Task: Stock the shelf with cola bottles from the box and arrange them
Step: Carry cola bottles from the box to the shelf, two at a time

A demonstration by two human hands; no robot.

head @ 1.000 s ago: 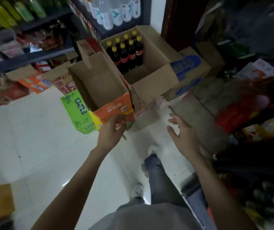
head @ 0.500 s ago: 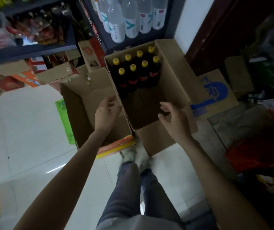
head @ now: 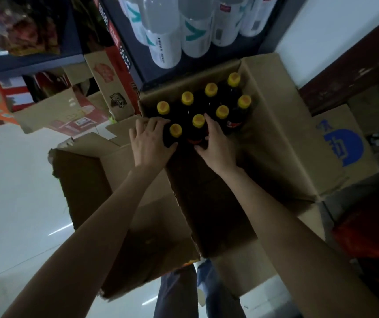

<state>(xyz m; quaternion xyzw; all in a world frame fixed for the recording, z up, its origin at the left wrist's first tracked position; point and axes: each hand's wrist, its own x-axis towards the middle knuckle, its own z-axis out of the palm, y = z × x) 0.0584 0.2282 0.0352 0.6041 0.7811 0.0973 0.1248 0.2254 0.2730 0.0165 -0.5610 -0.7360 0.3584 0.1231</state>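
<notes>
both hands on the front-row cola bottles in the open box

eight cola bottles [head: 207, 109] with yellow caps are standing upright in two rows at the far end of the open cardboard box [head: 273, 143]; the near part of the box floor is lying bare and dark. the box is sitting on the floor with its flaps folded outward.

the left hand [head: 150, 140] is curling its fingers round the nearest-left bottle [head: 175, 130], thumb on the near side of it, fingertips reaching over the box's left wall. the right hand [head: 216, 143] is wrapping round the next front-row bottle [head: 198, 121], fingers up by its cap, thumb below against the dark body. both bottles are standing in the box with the others.

just left of the box, touching it, a second cardboard box [head: 87, 177] is lying open, torn along its rim; nothing visible inside. to the right, a carton with a blue logo [head: 344, 145] is sitting against the box. behind the box, a dark shelf [head: 133, 63] is holding clear bottles with white labels [head: 184, 31]. to the left, flattened cardboard and red-printed packs are leaning below another shelf. the floor [head: 19, 184] is showing pale glossy tile. the person's legs are showing at the bottom edge.
</notes>
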